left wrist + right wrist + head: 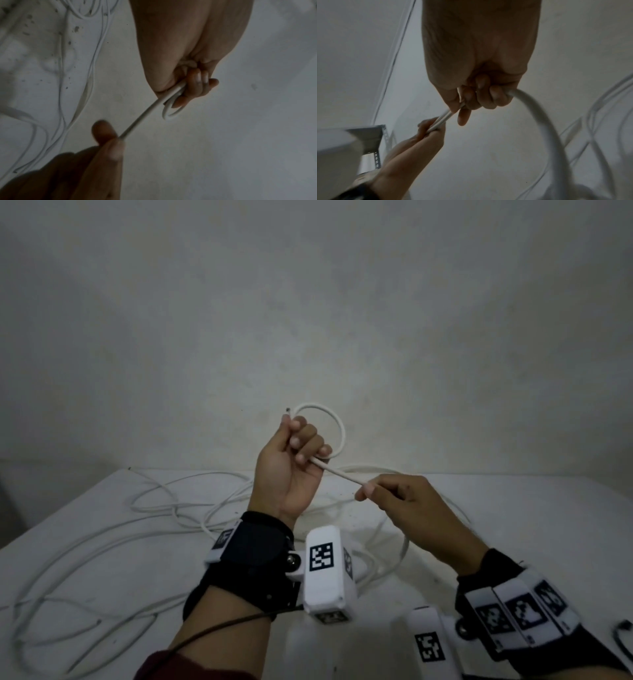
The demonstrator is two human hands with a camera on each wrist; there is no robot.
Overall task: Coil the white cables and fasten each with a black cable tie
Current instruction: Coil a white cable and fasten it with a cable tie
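My left hand is raised above the table and grips a white cable that curls into one small loop beyond its fingers; the cut end sticks up past the thumb. From the fist the cable runs straight down-right to my right hand, which pinches it between thumb and fingers. In the left wrist view the loop hangs under the curled fingers and the straight run leads to the other hand. In the right wrist view the cable leaves my right hand in a wide arc. A black cable tie lies at the right edge.
Long loose runs of white cable sprawl over the white table, mostly left and centre. A plain wall rises behind the table. A perforated metal shelf bracket shows in the right wrist view.
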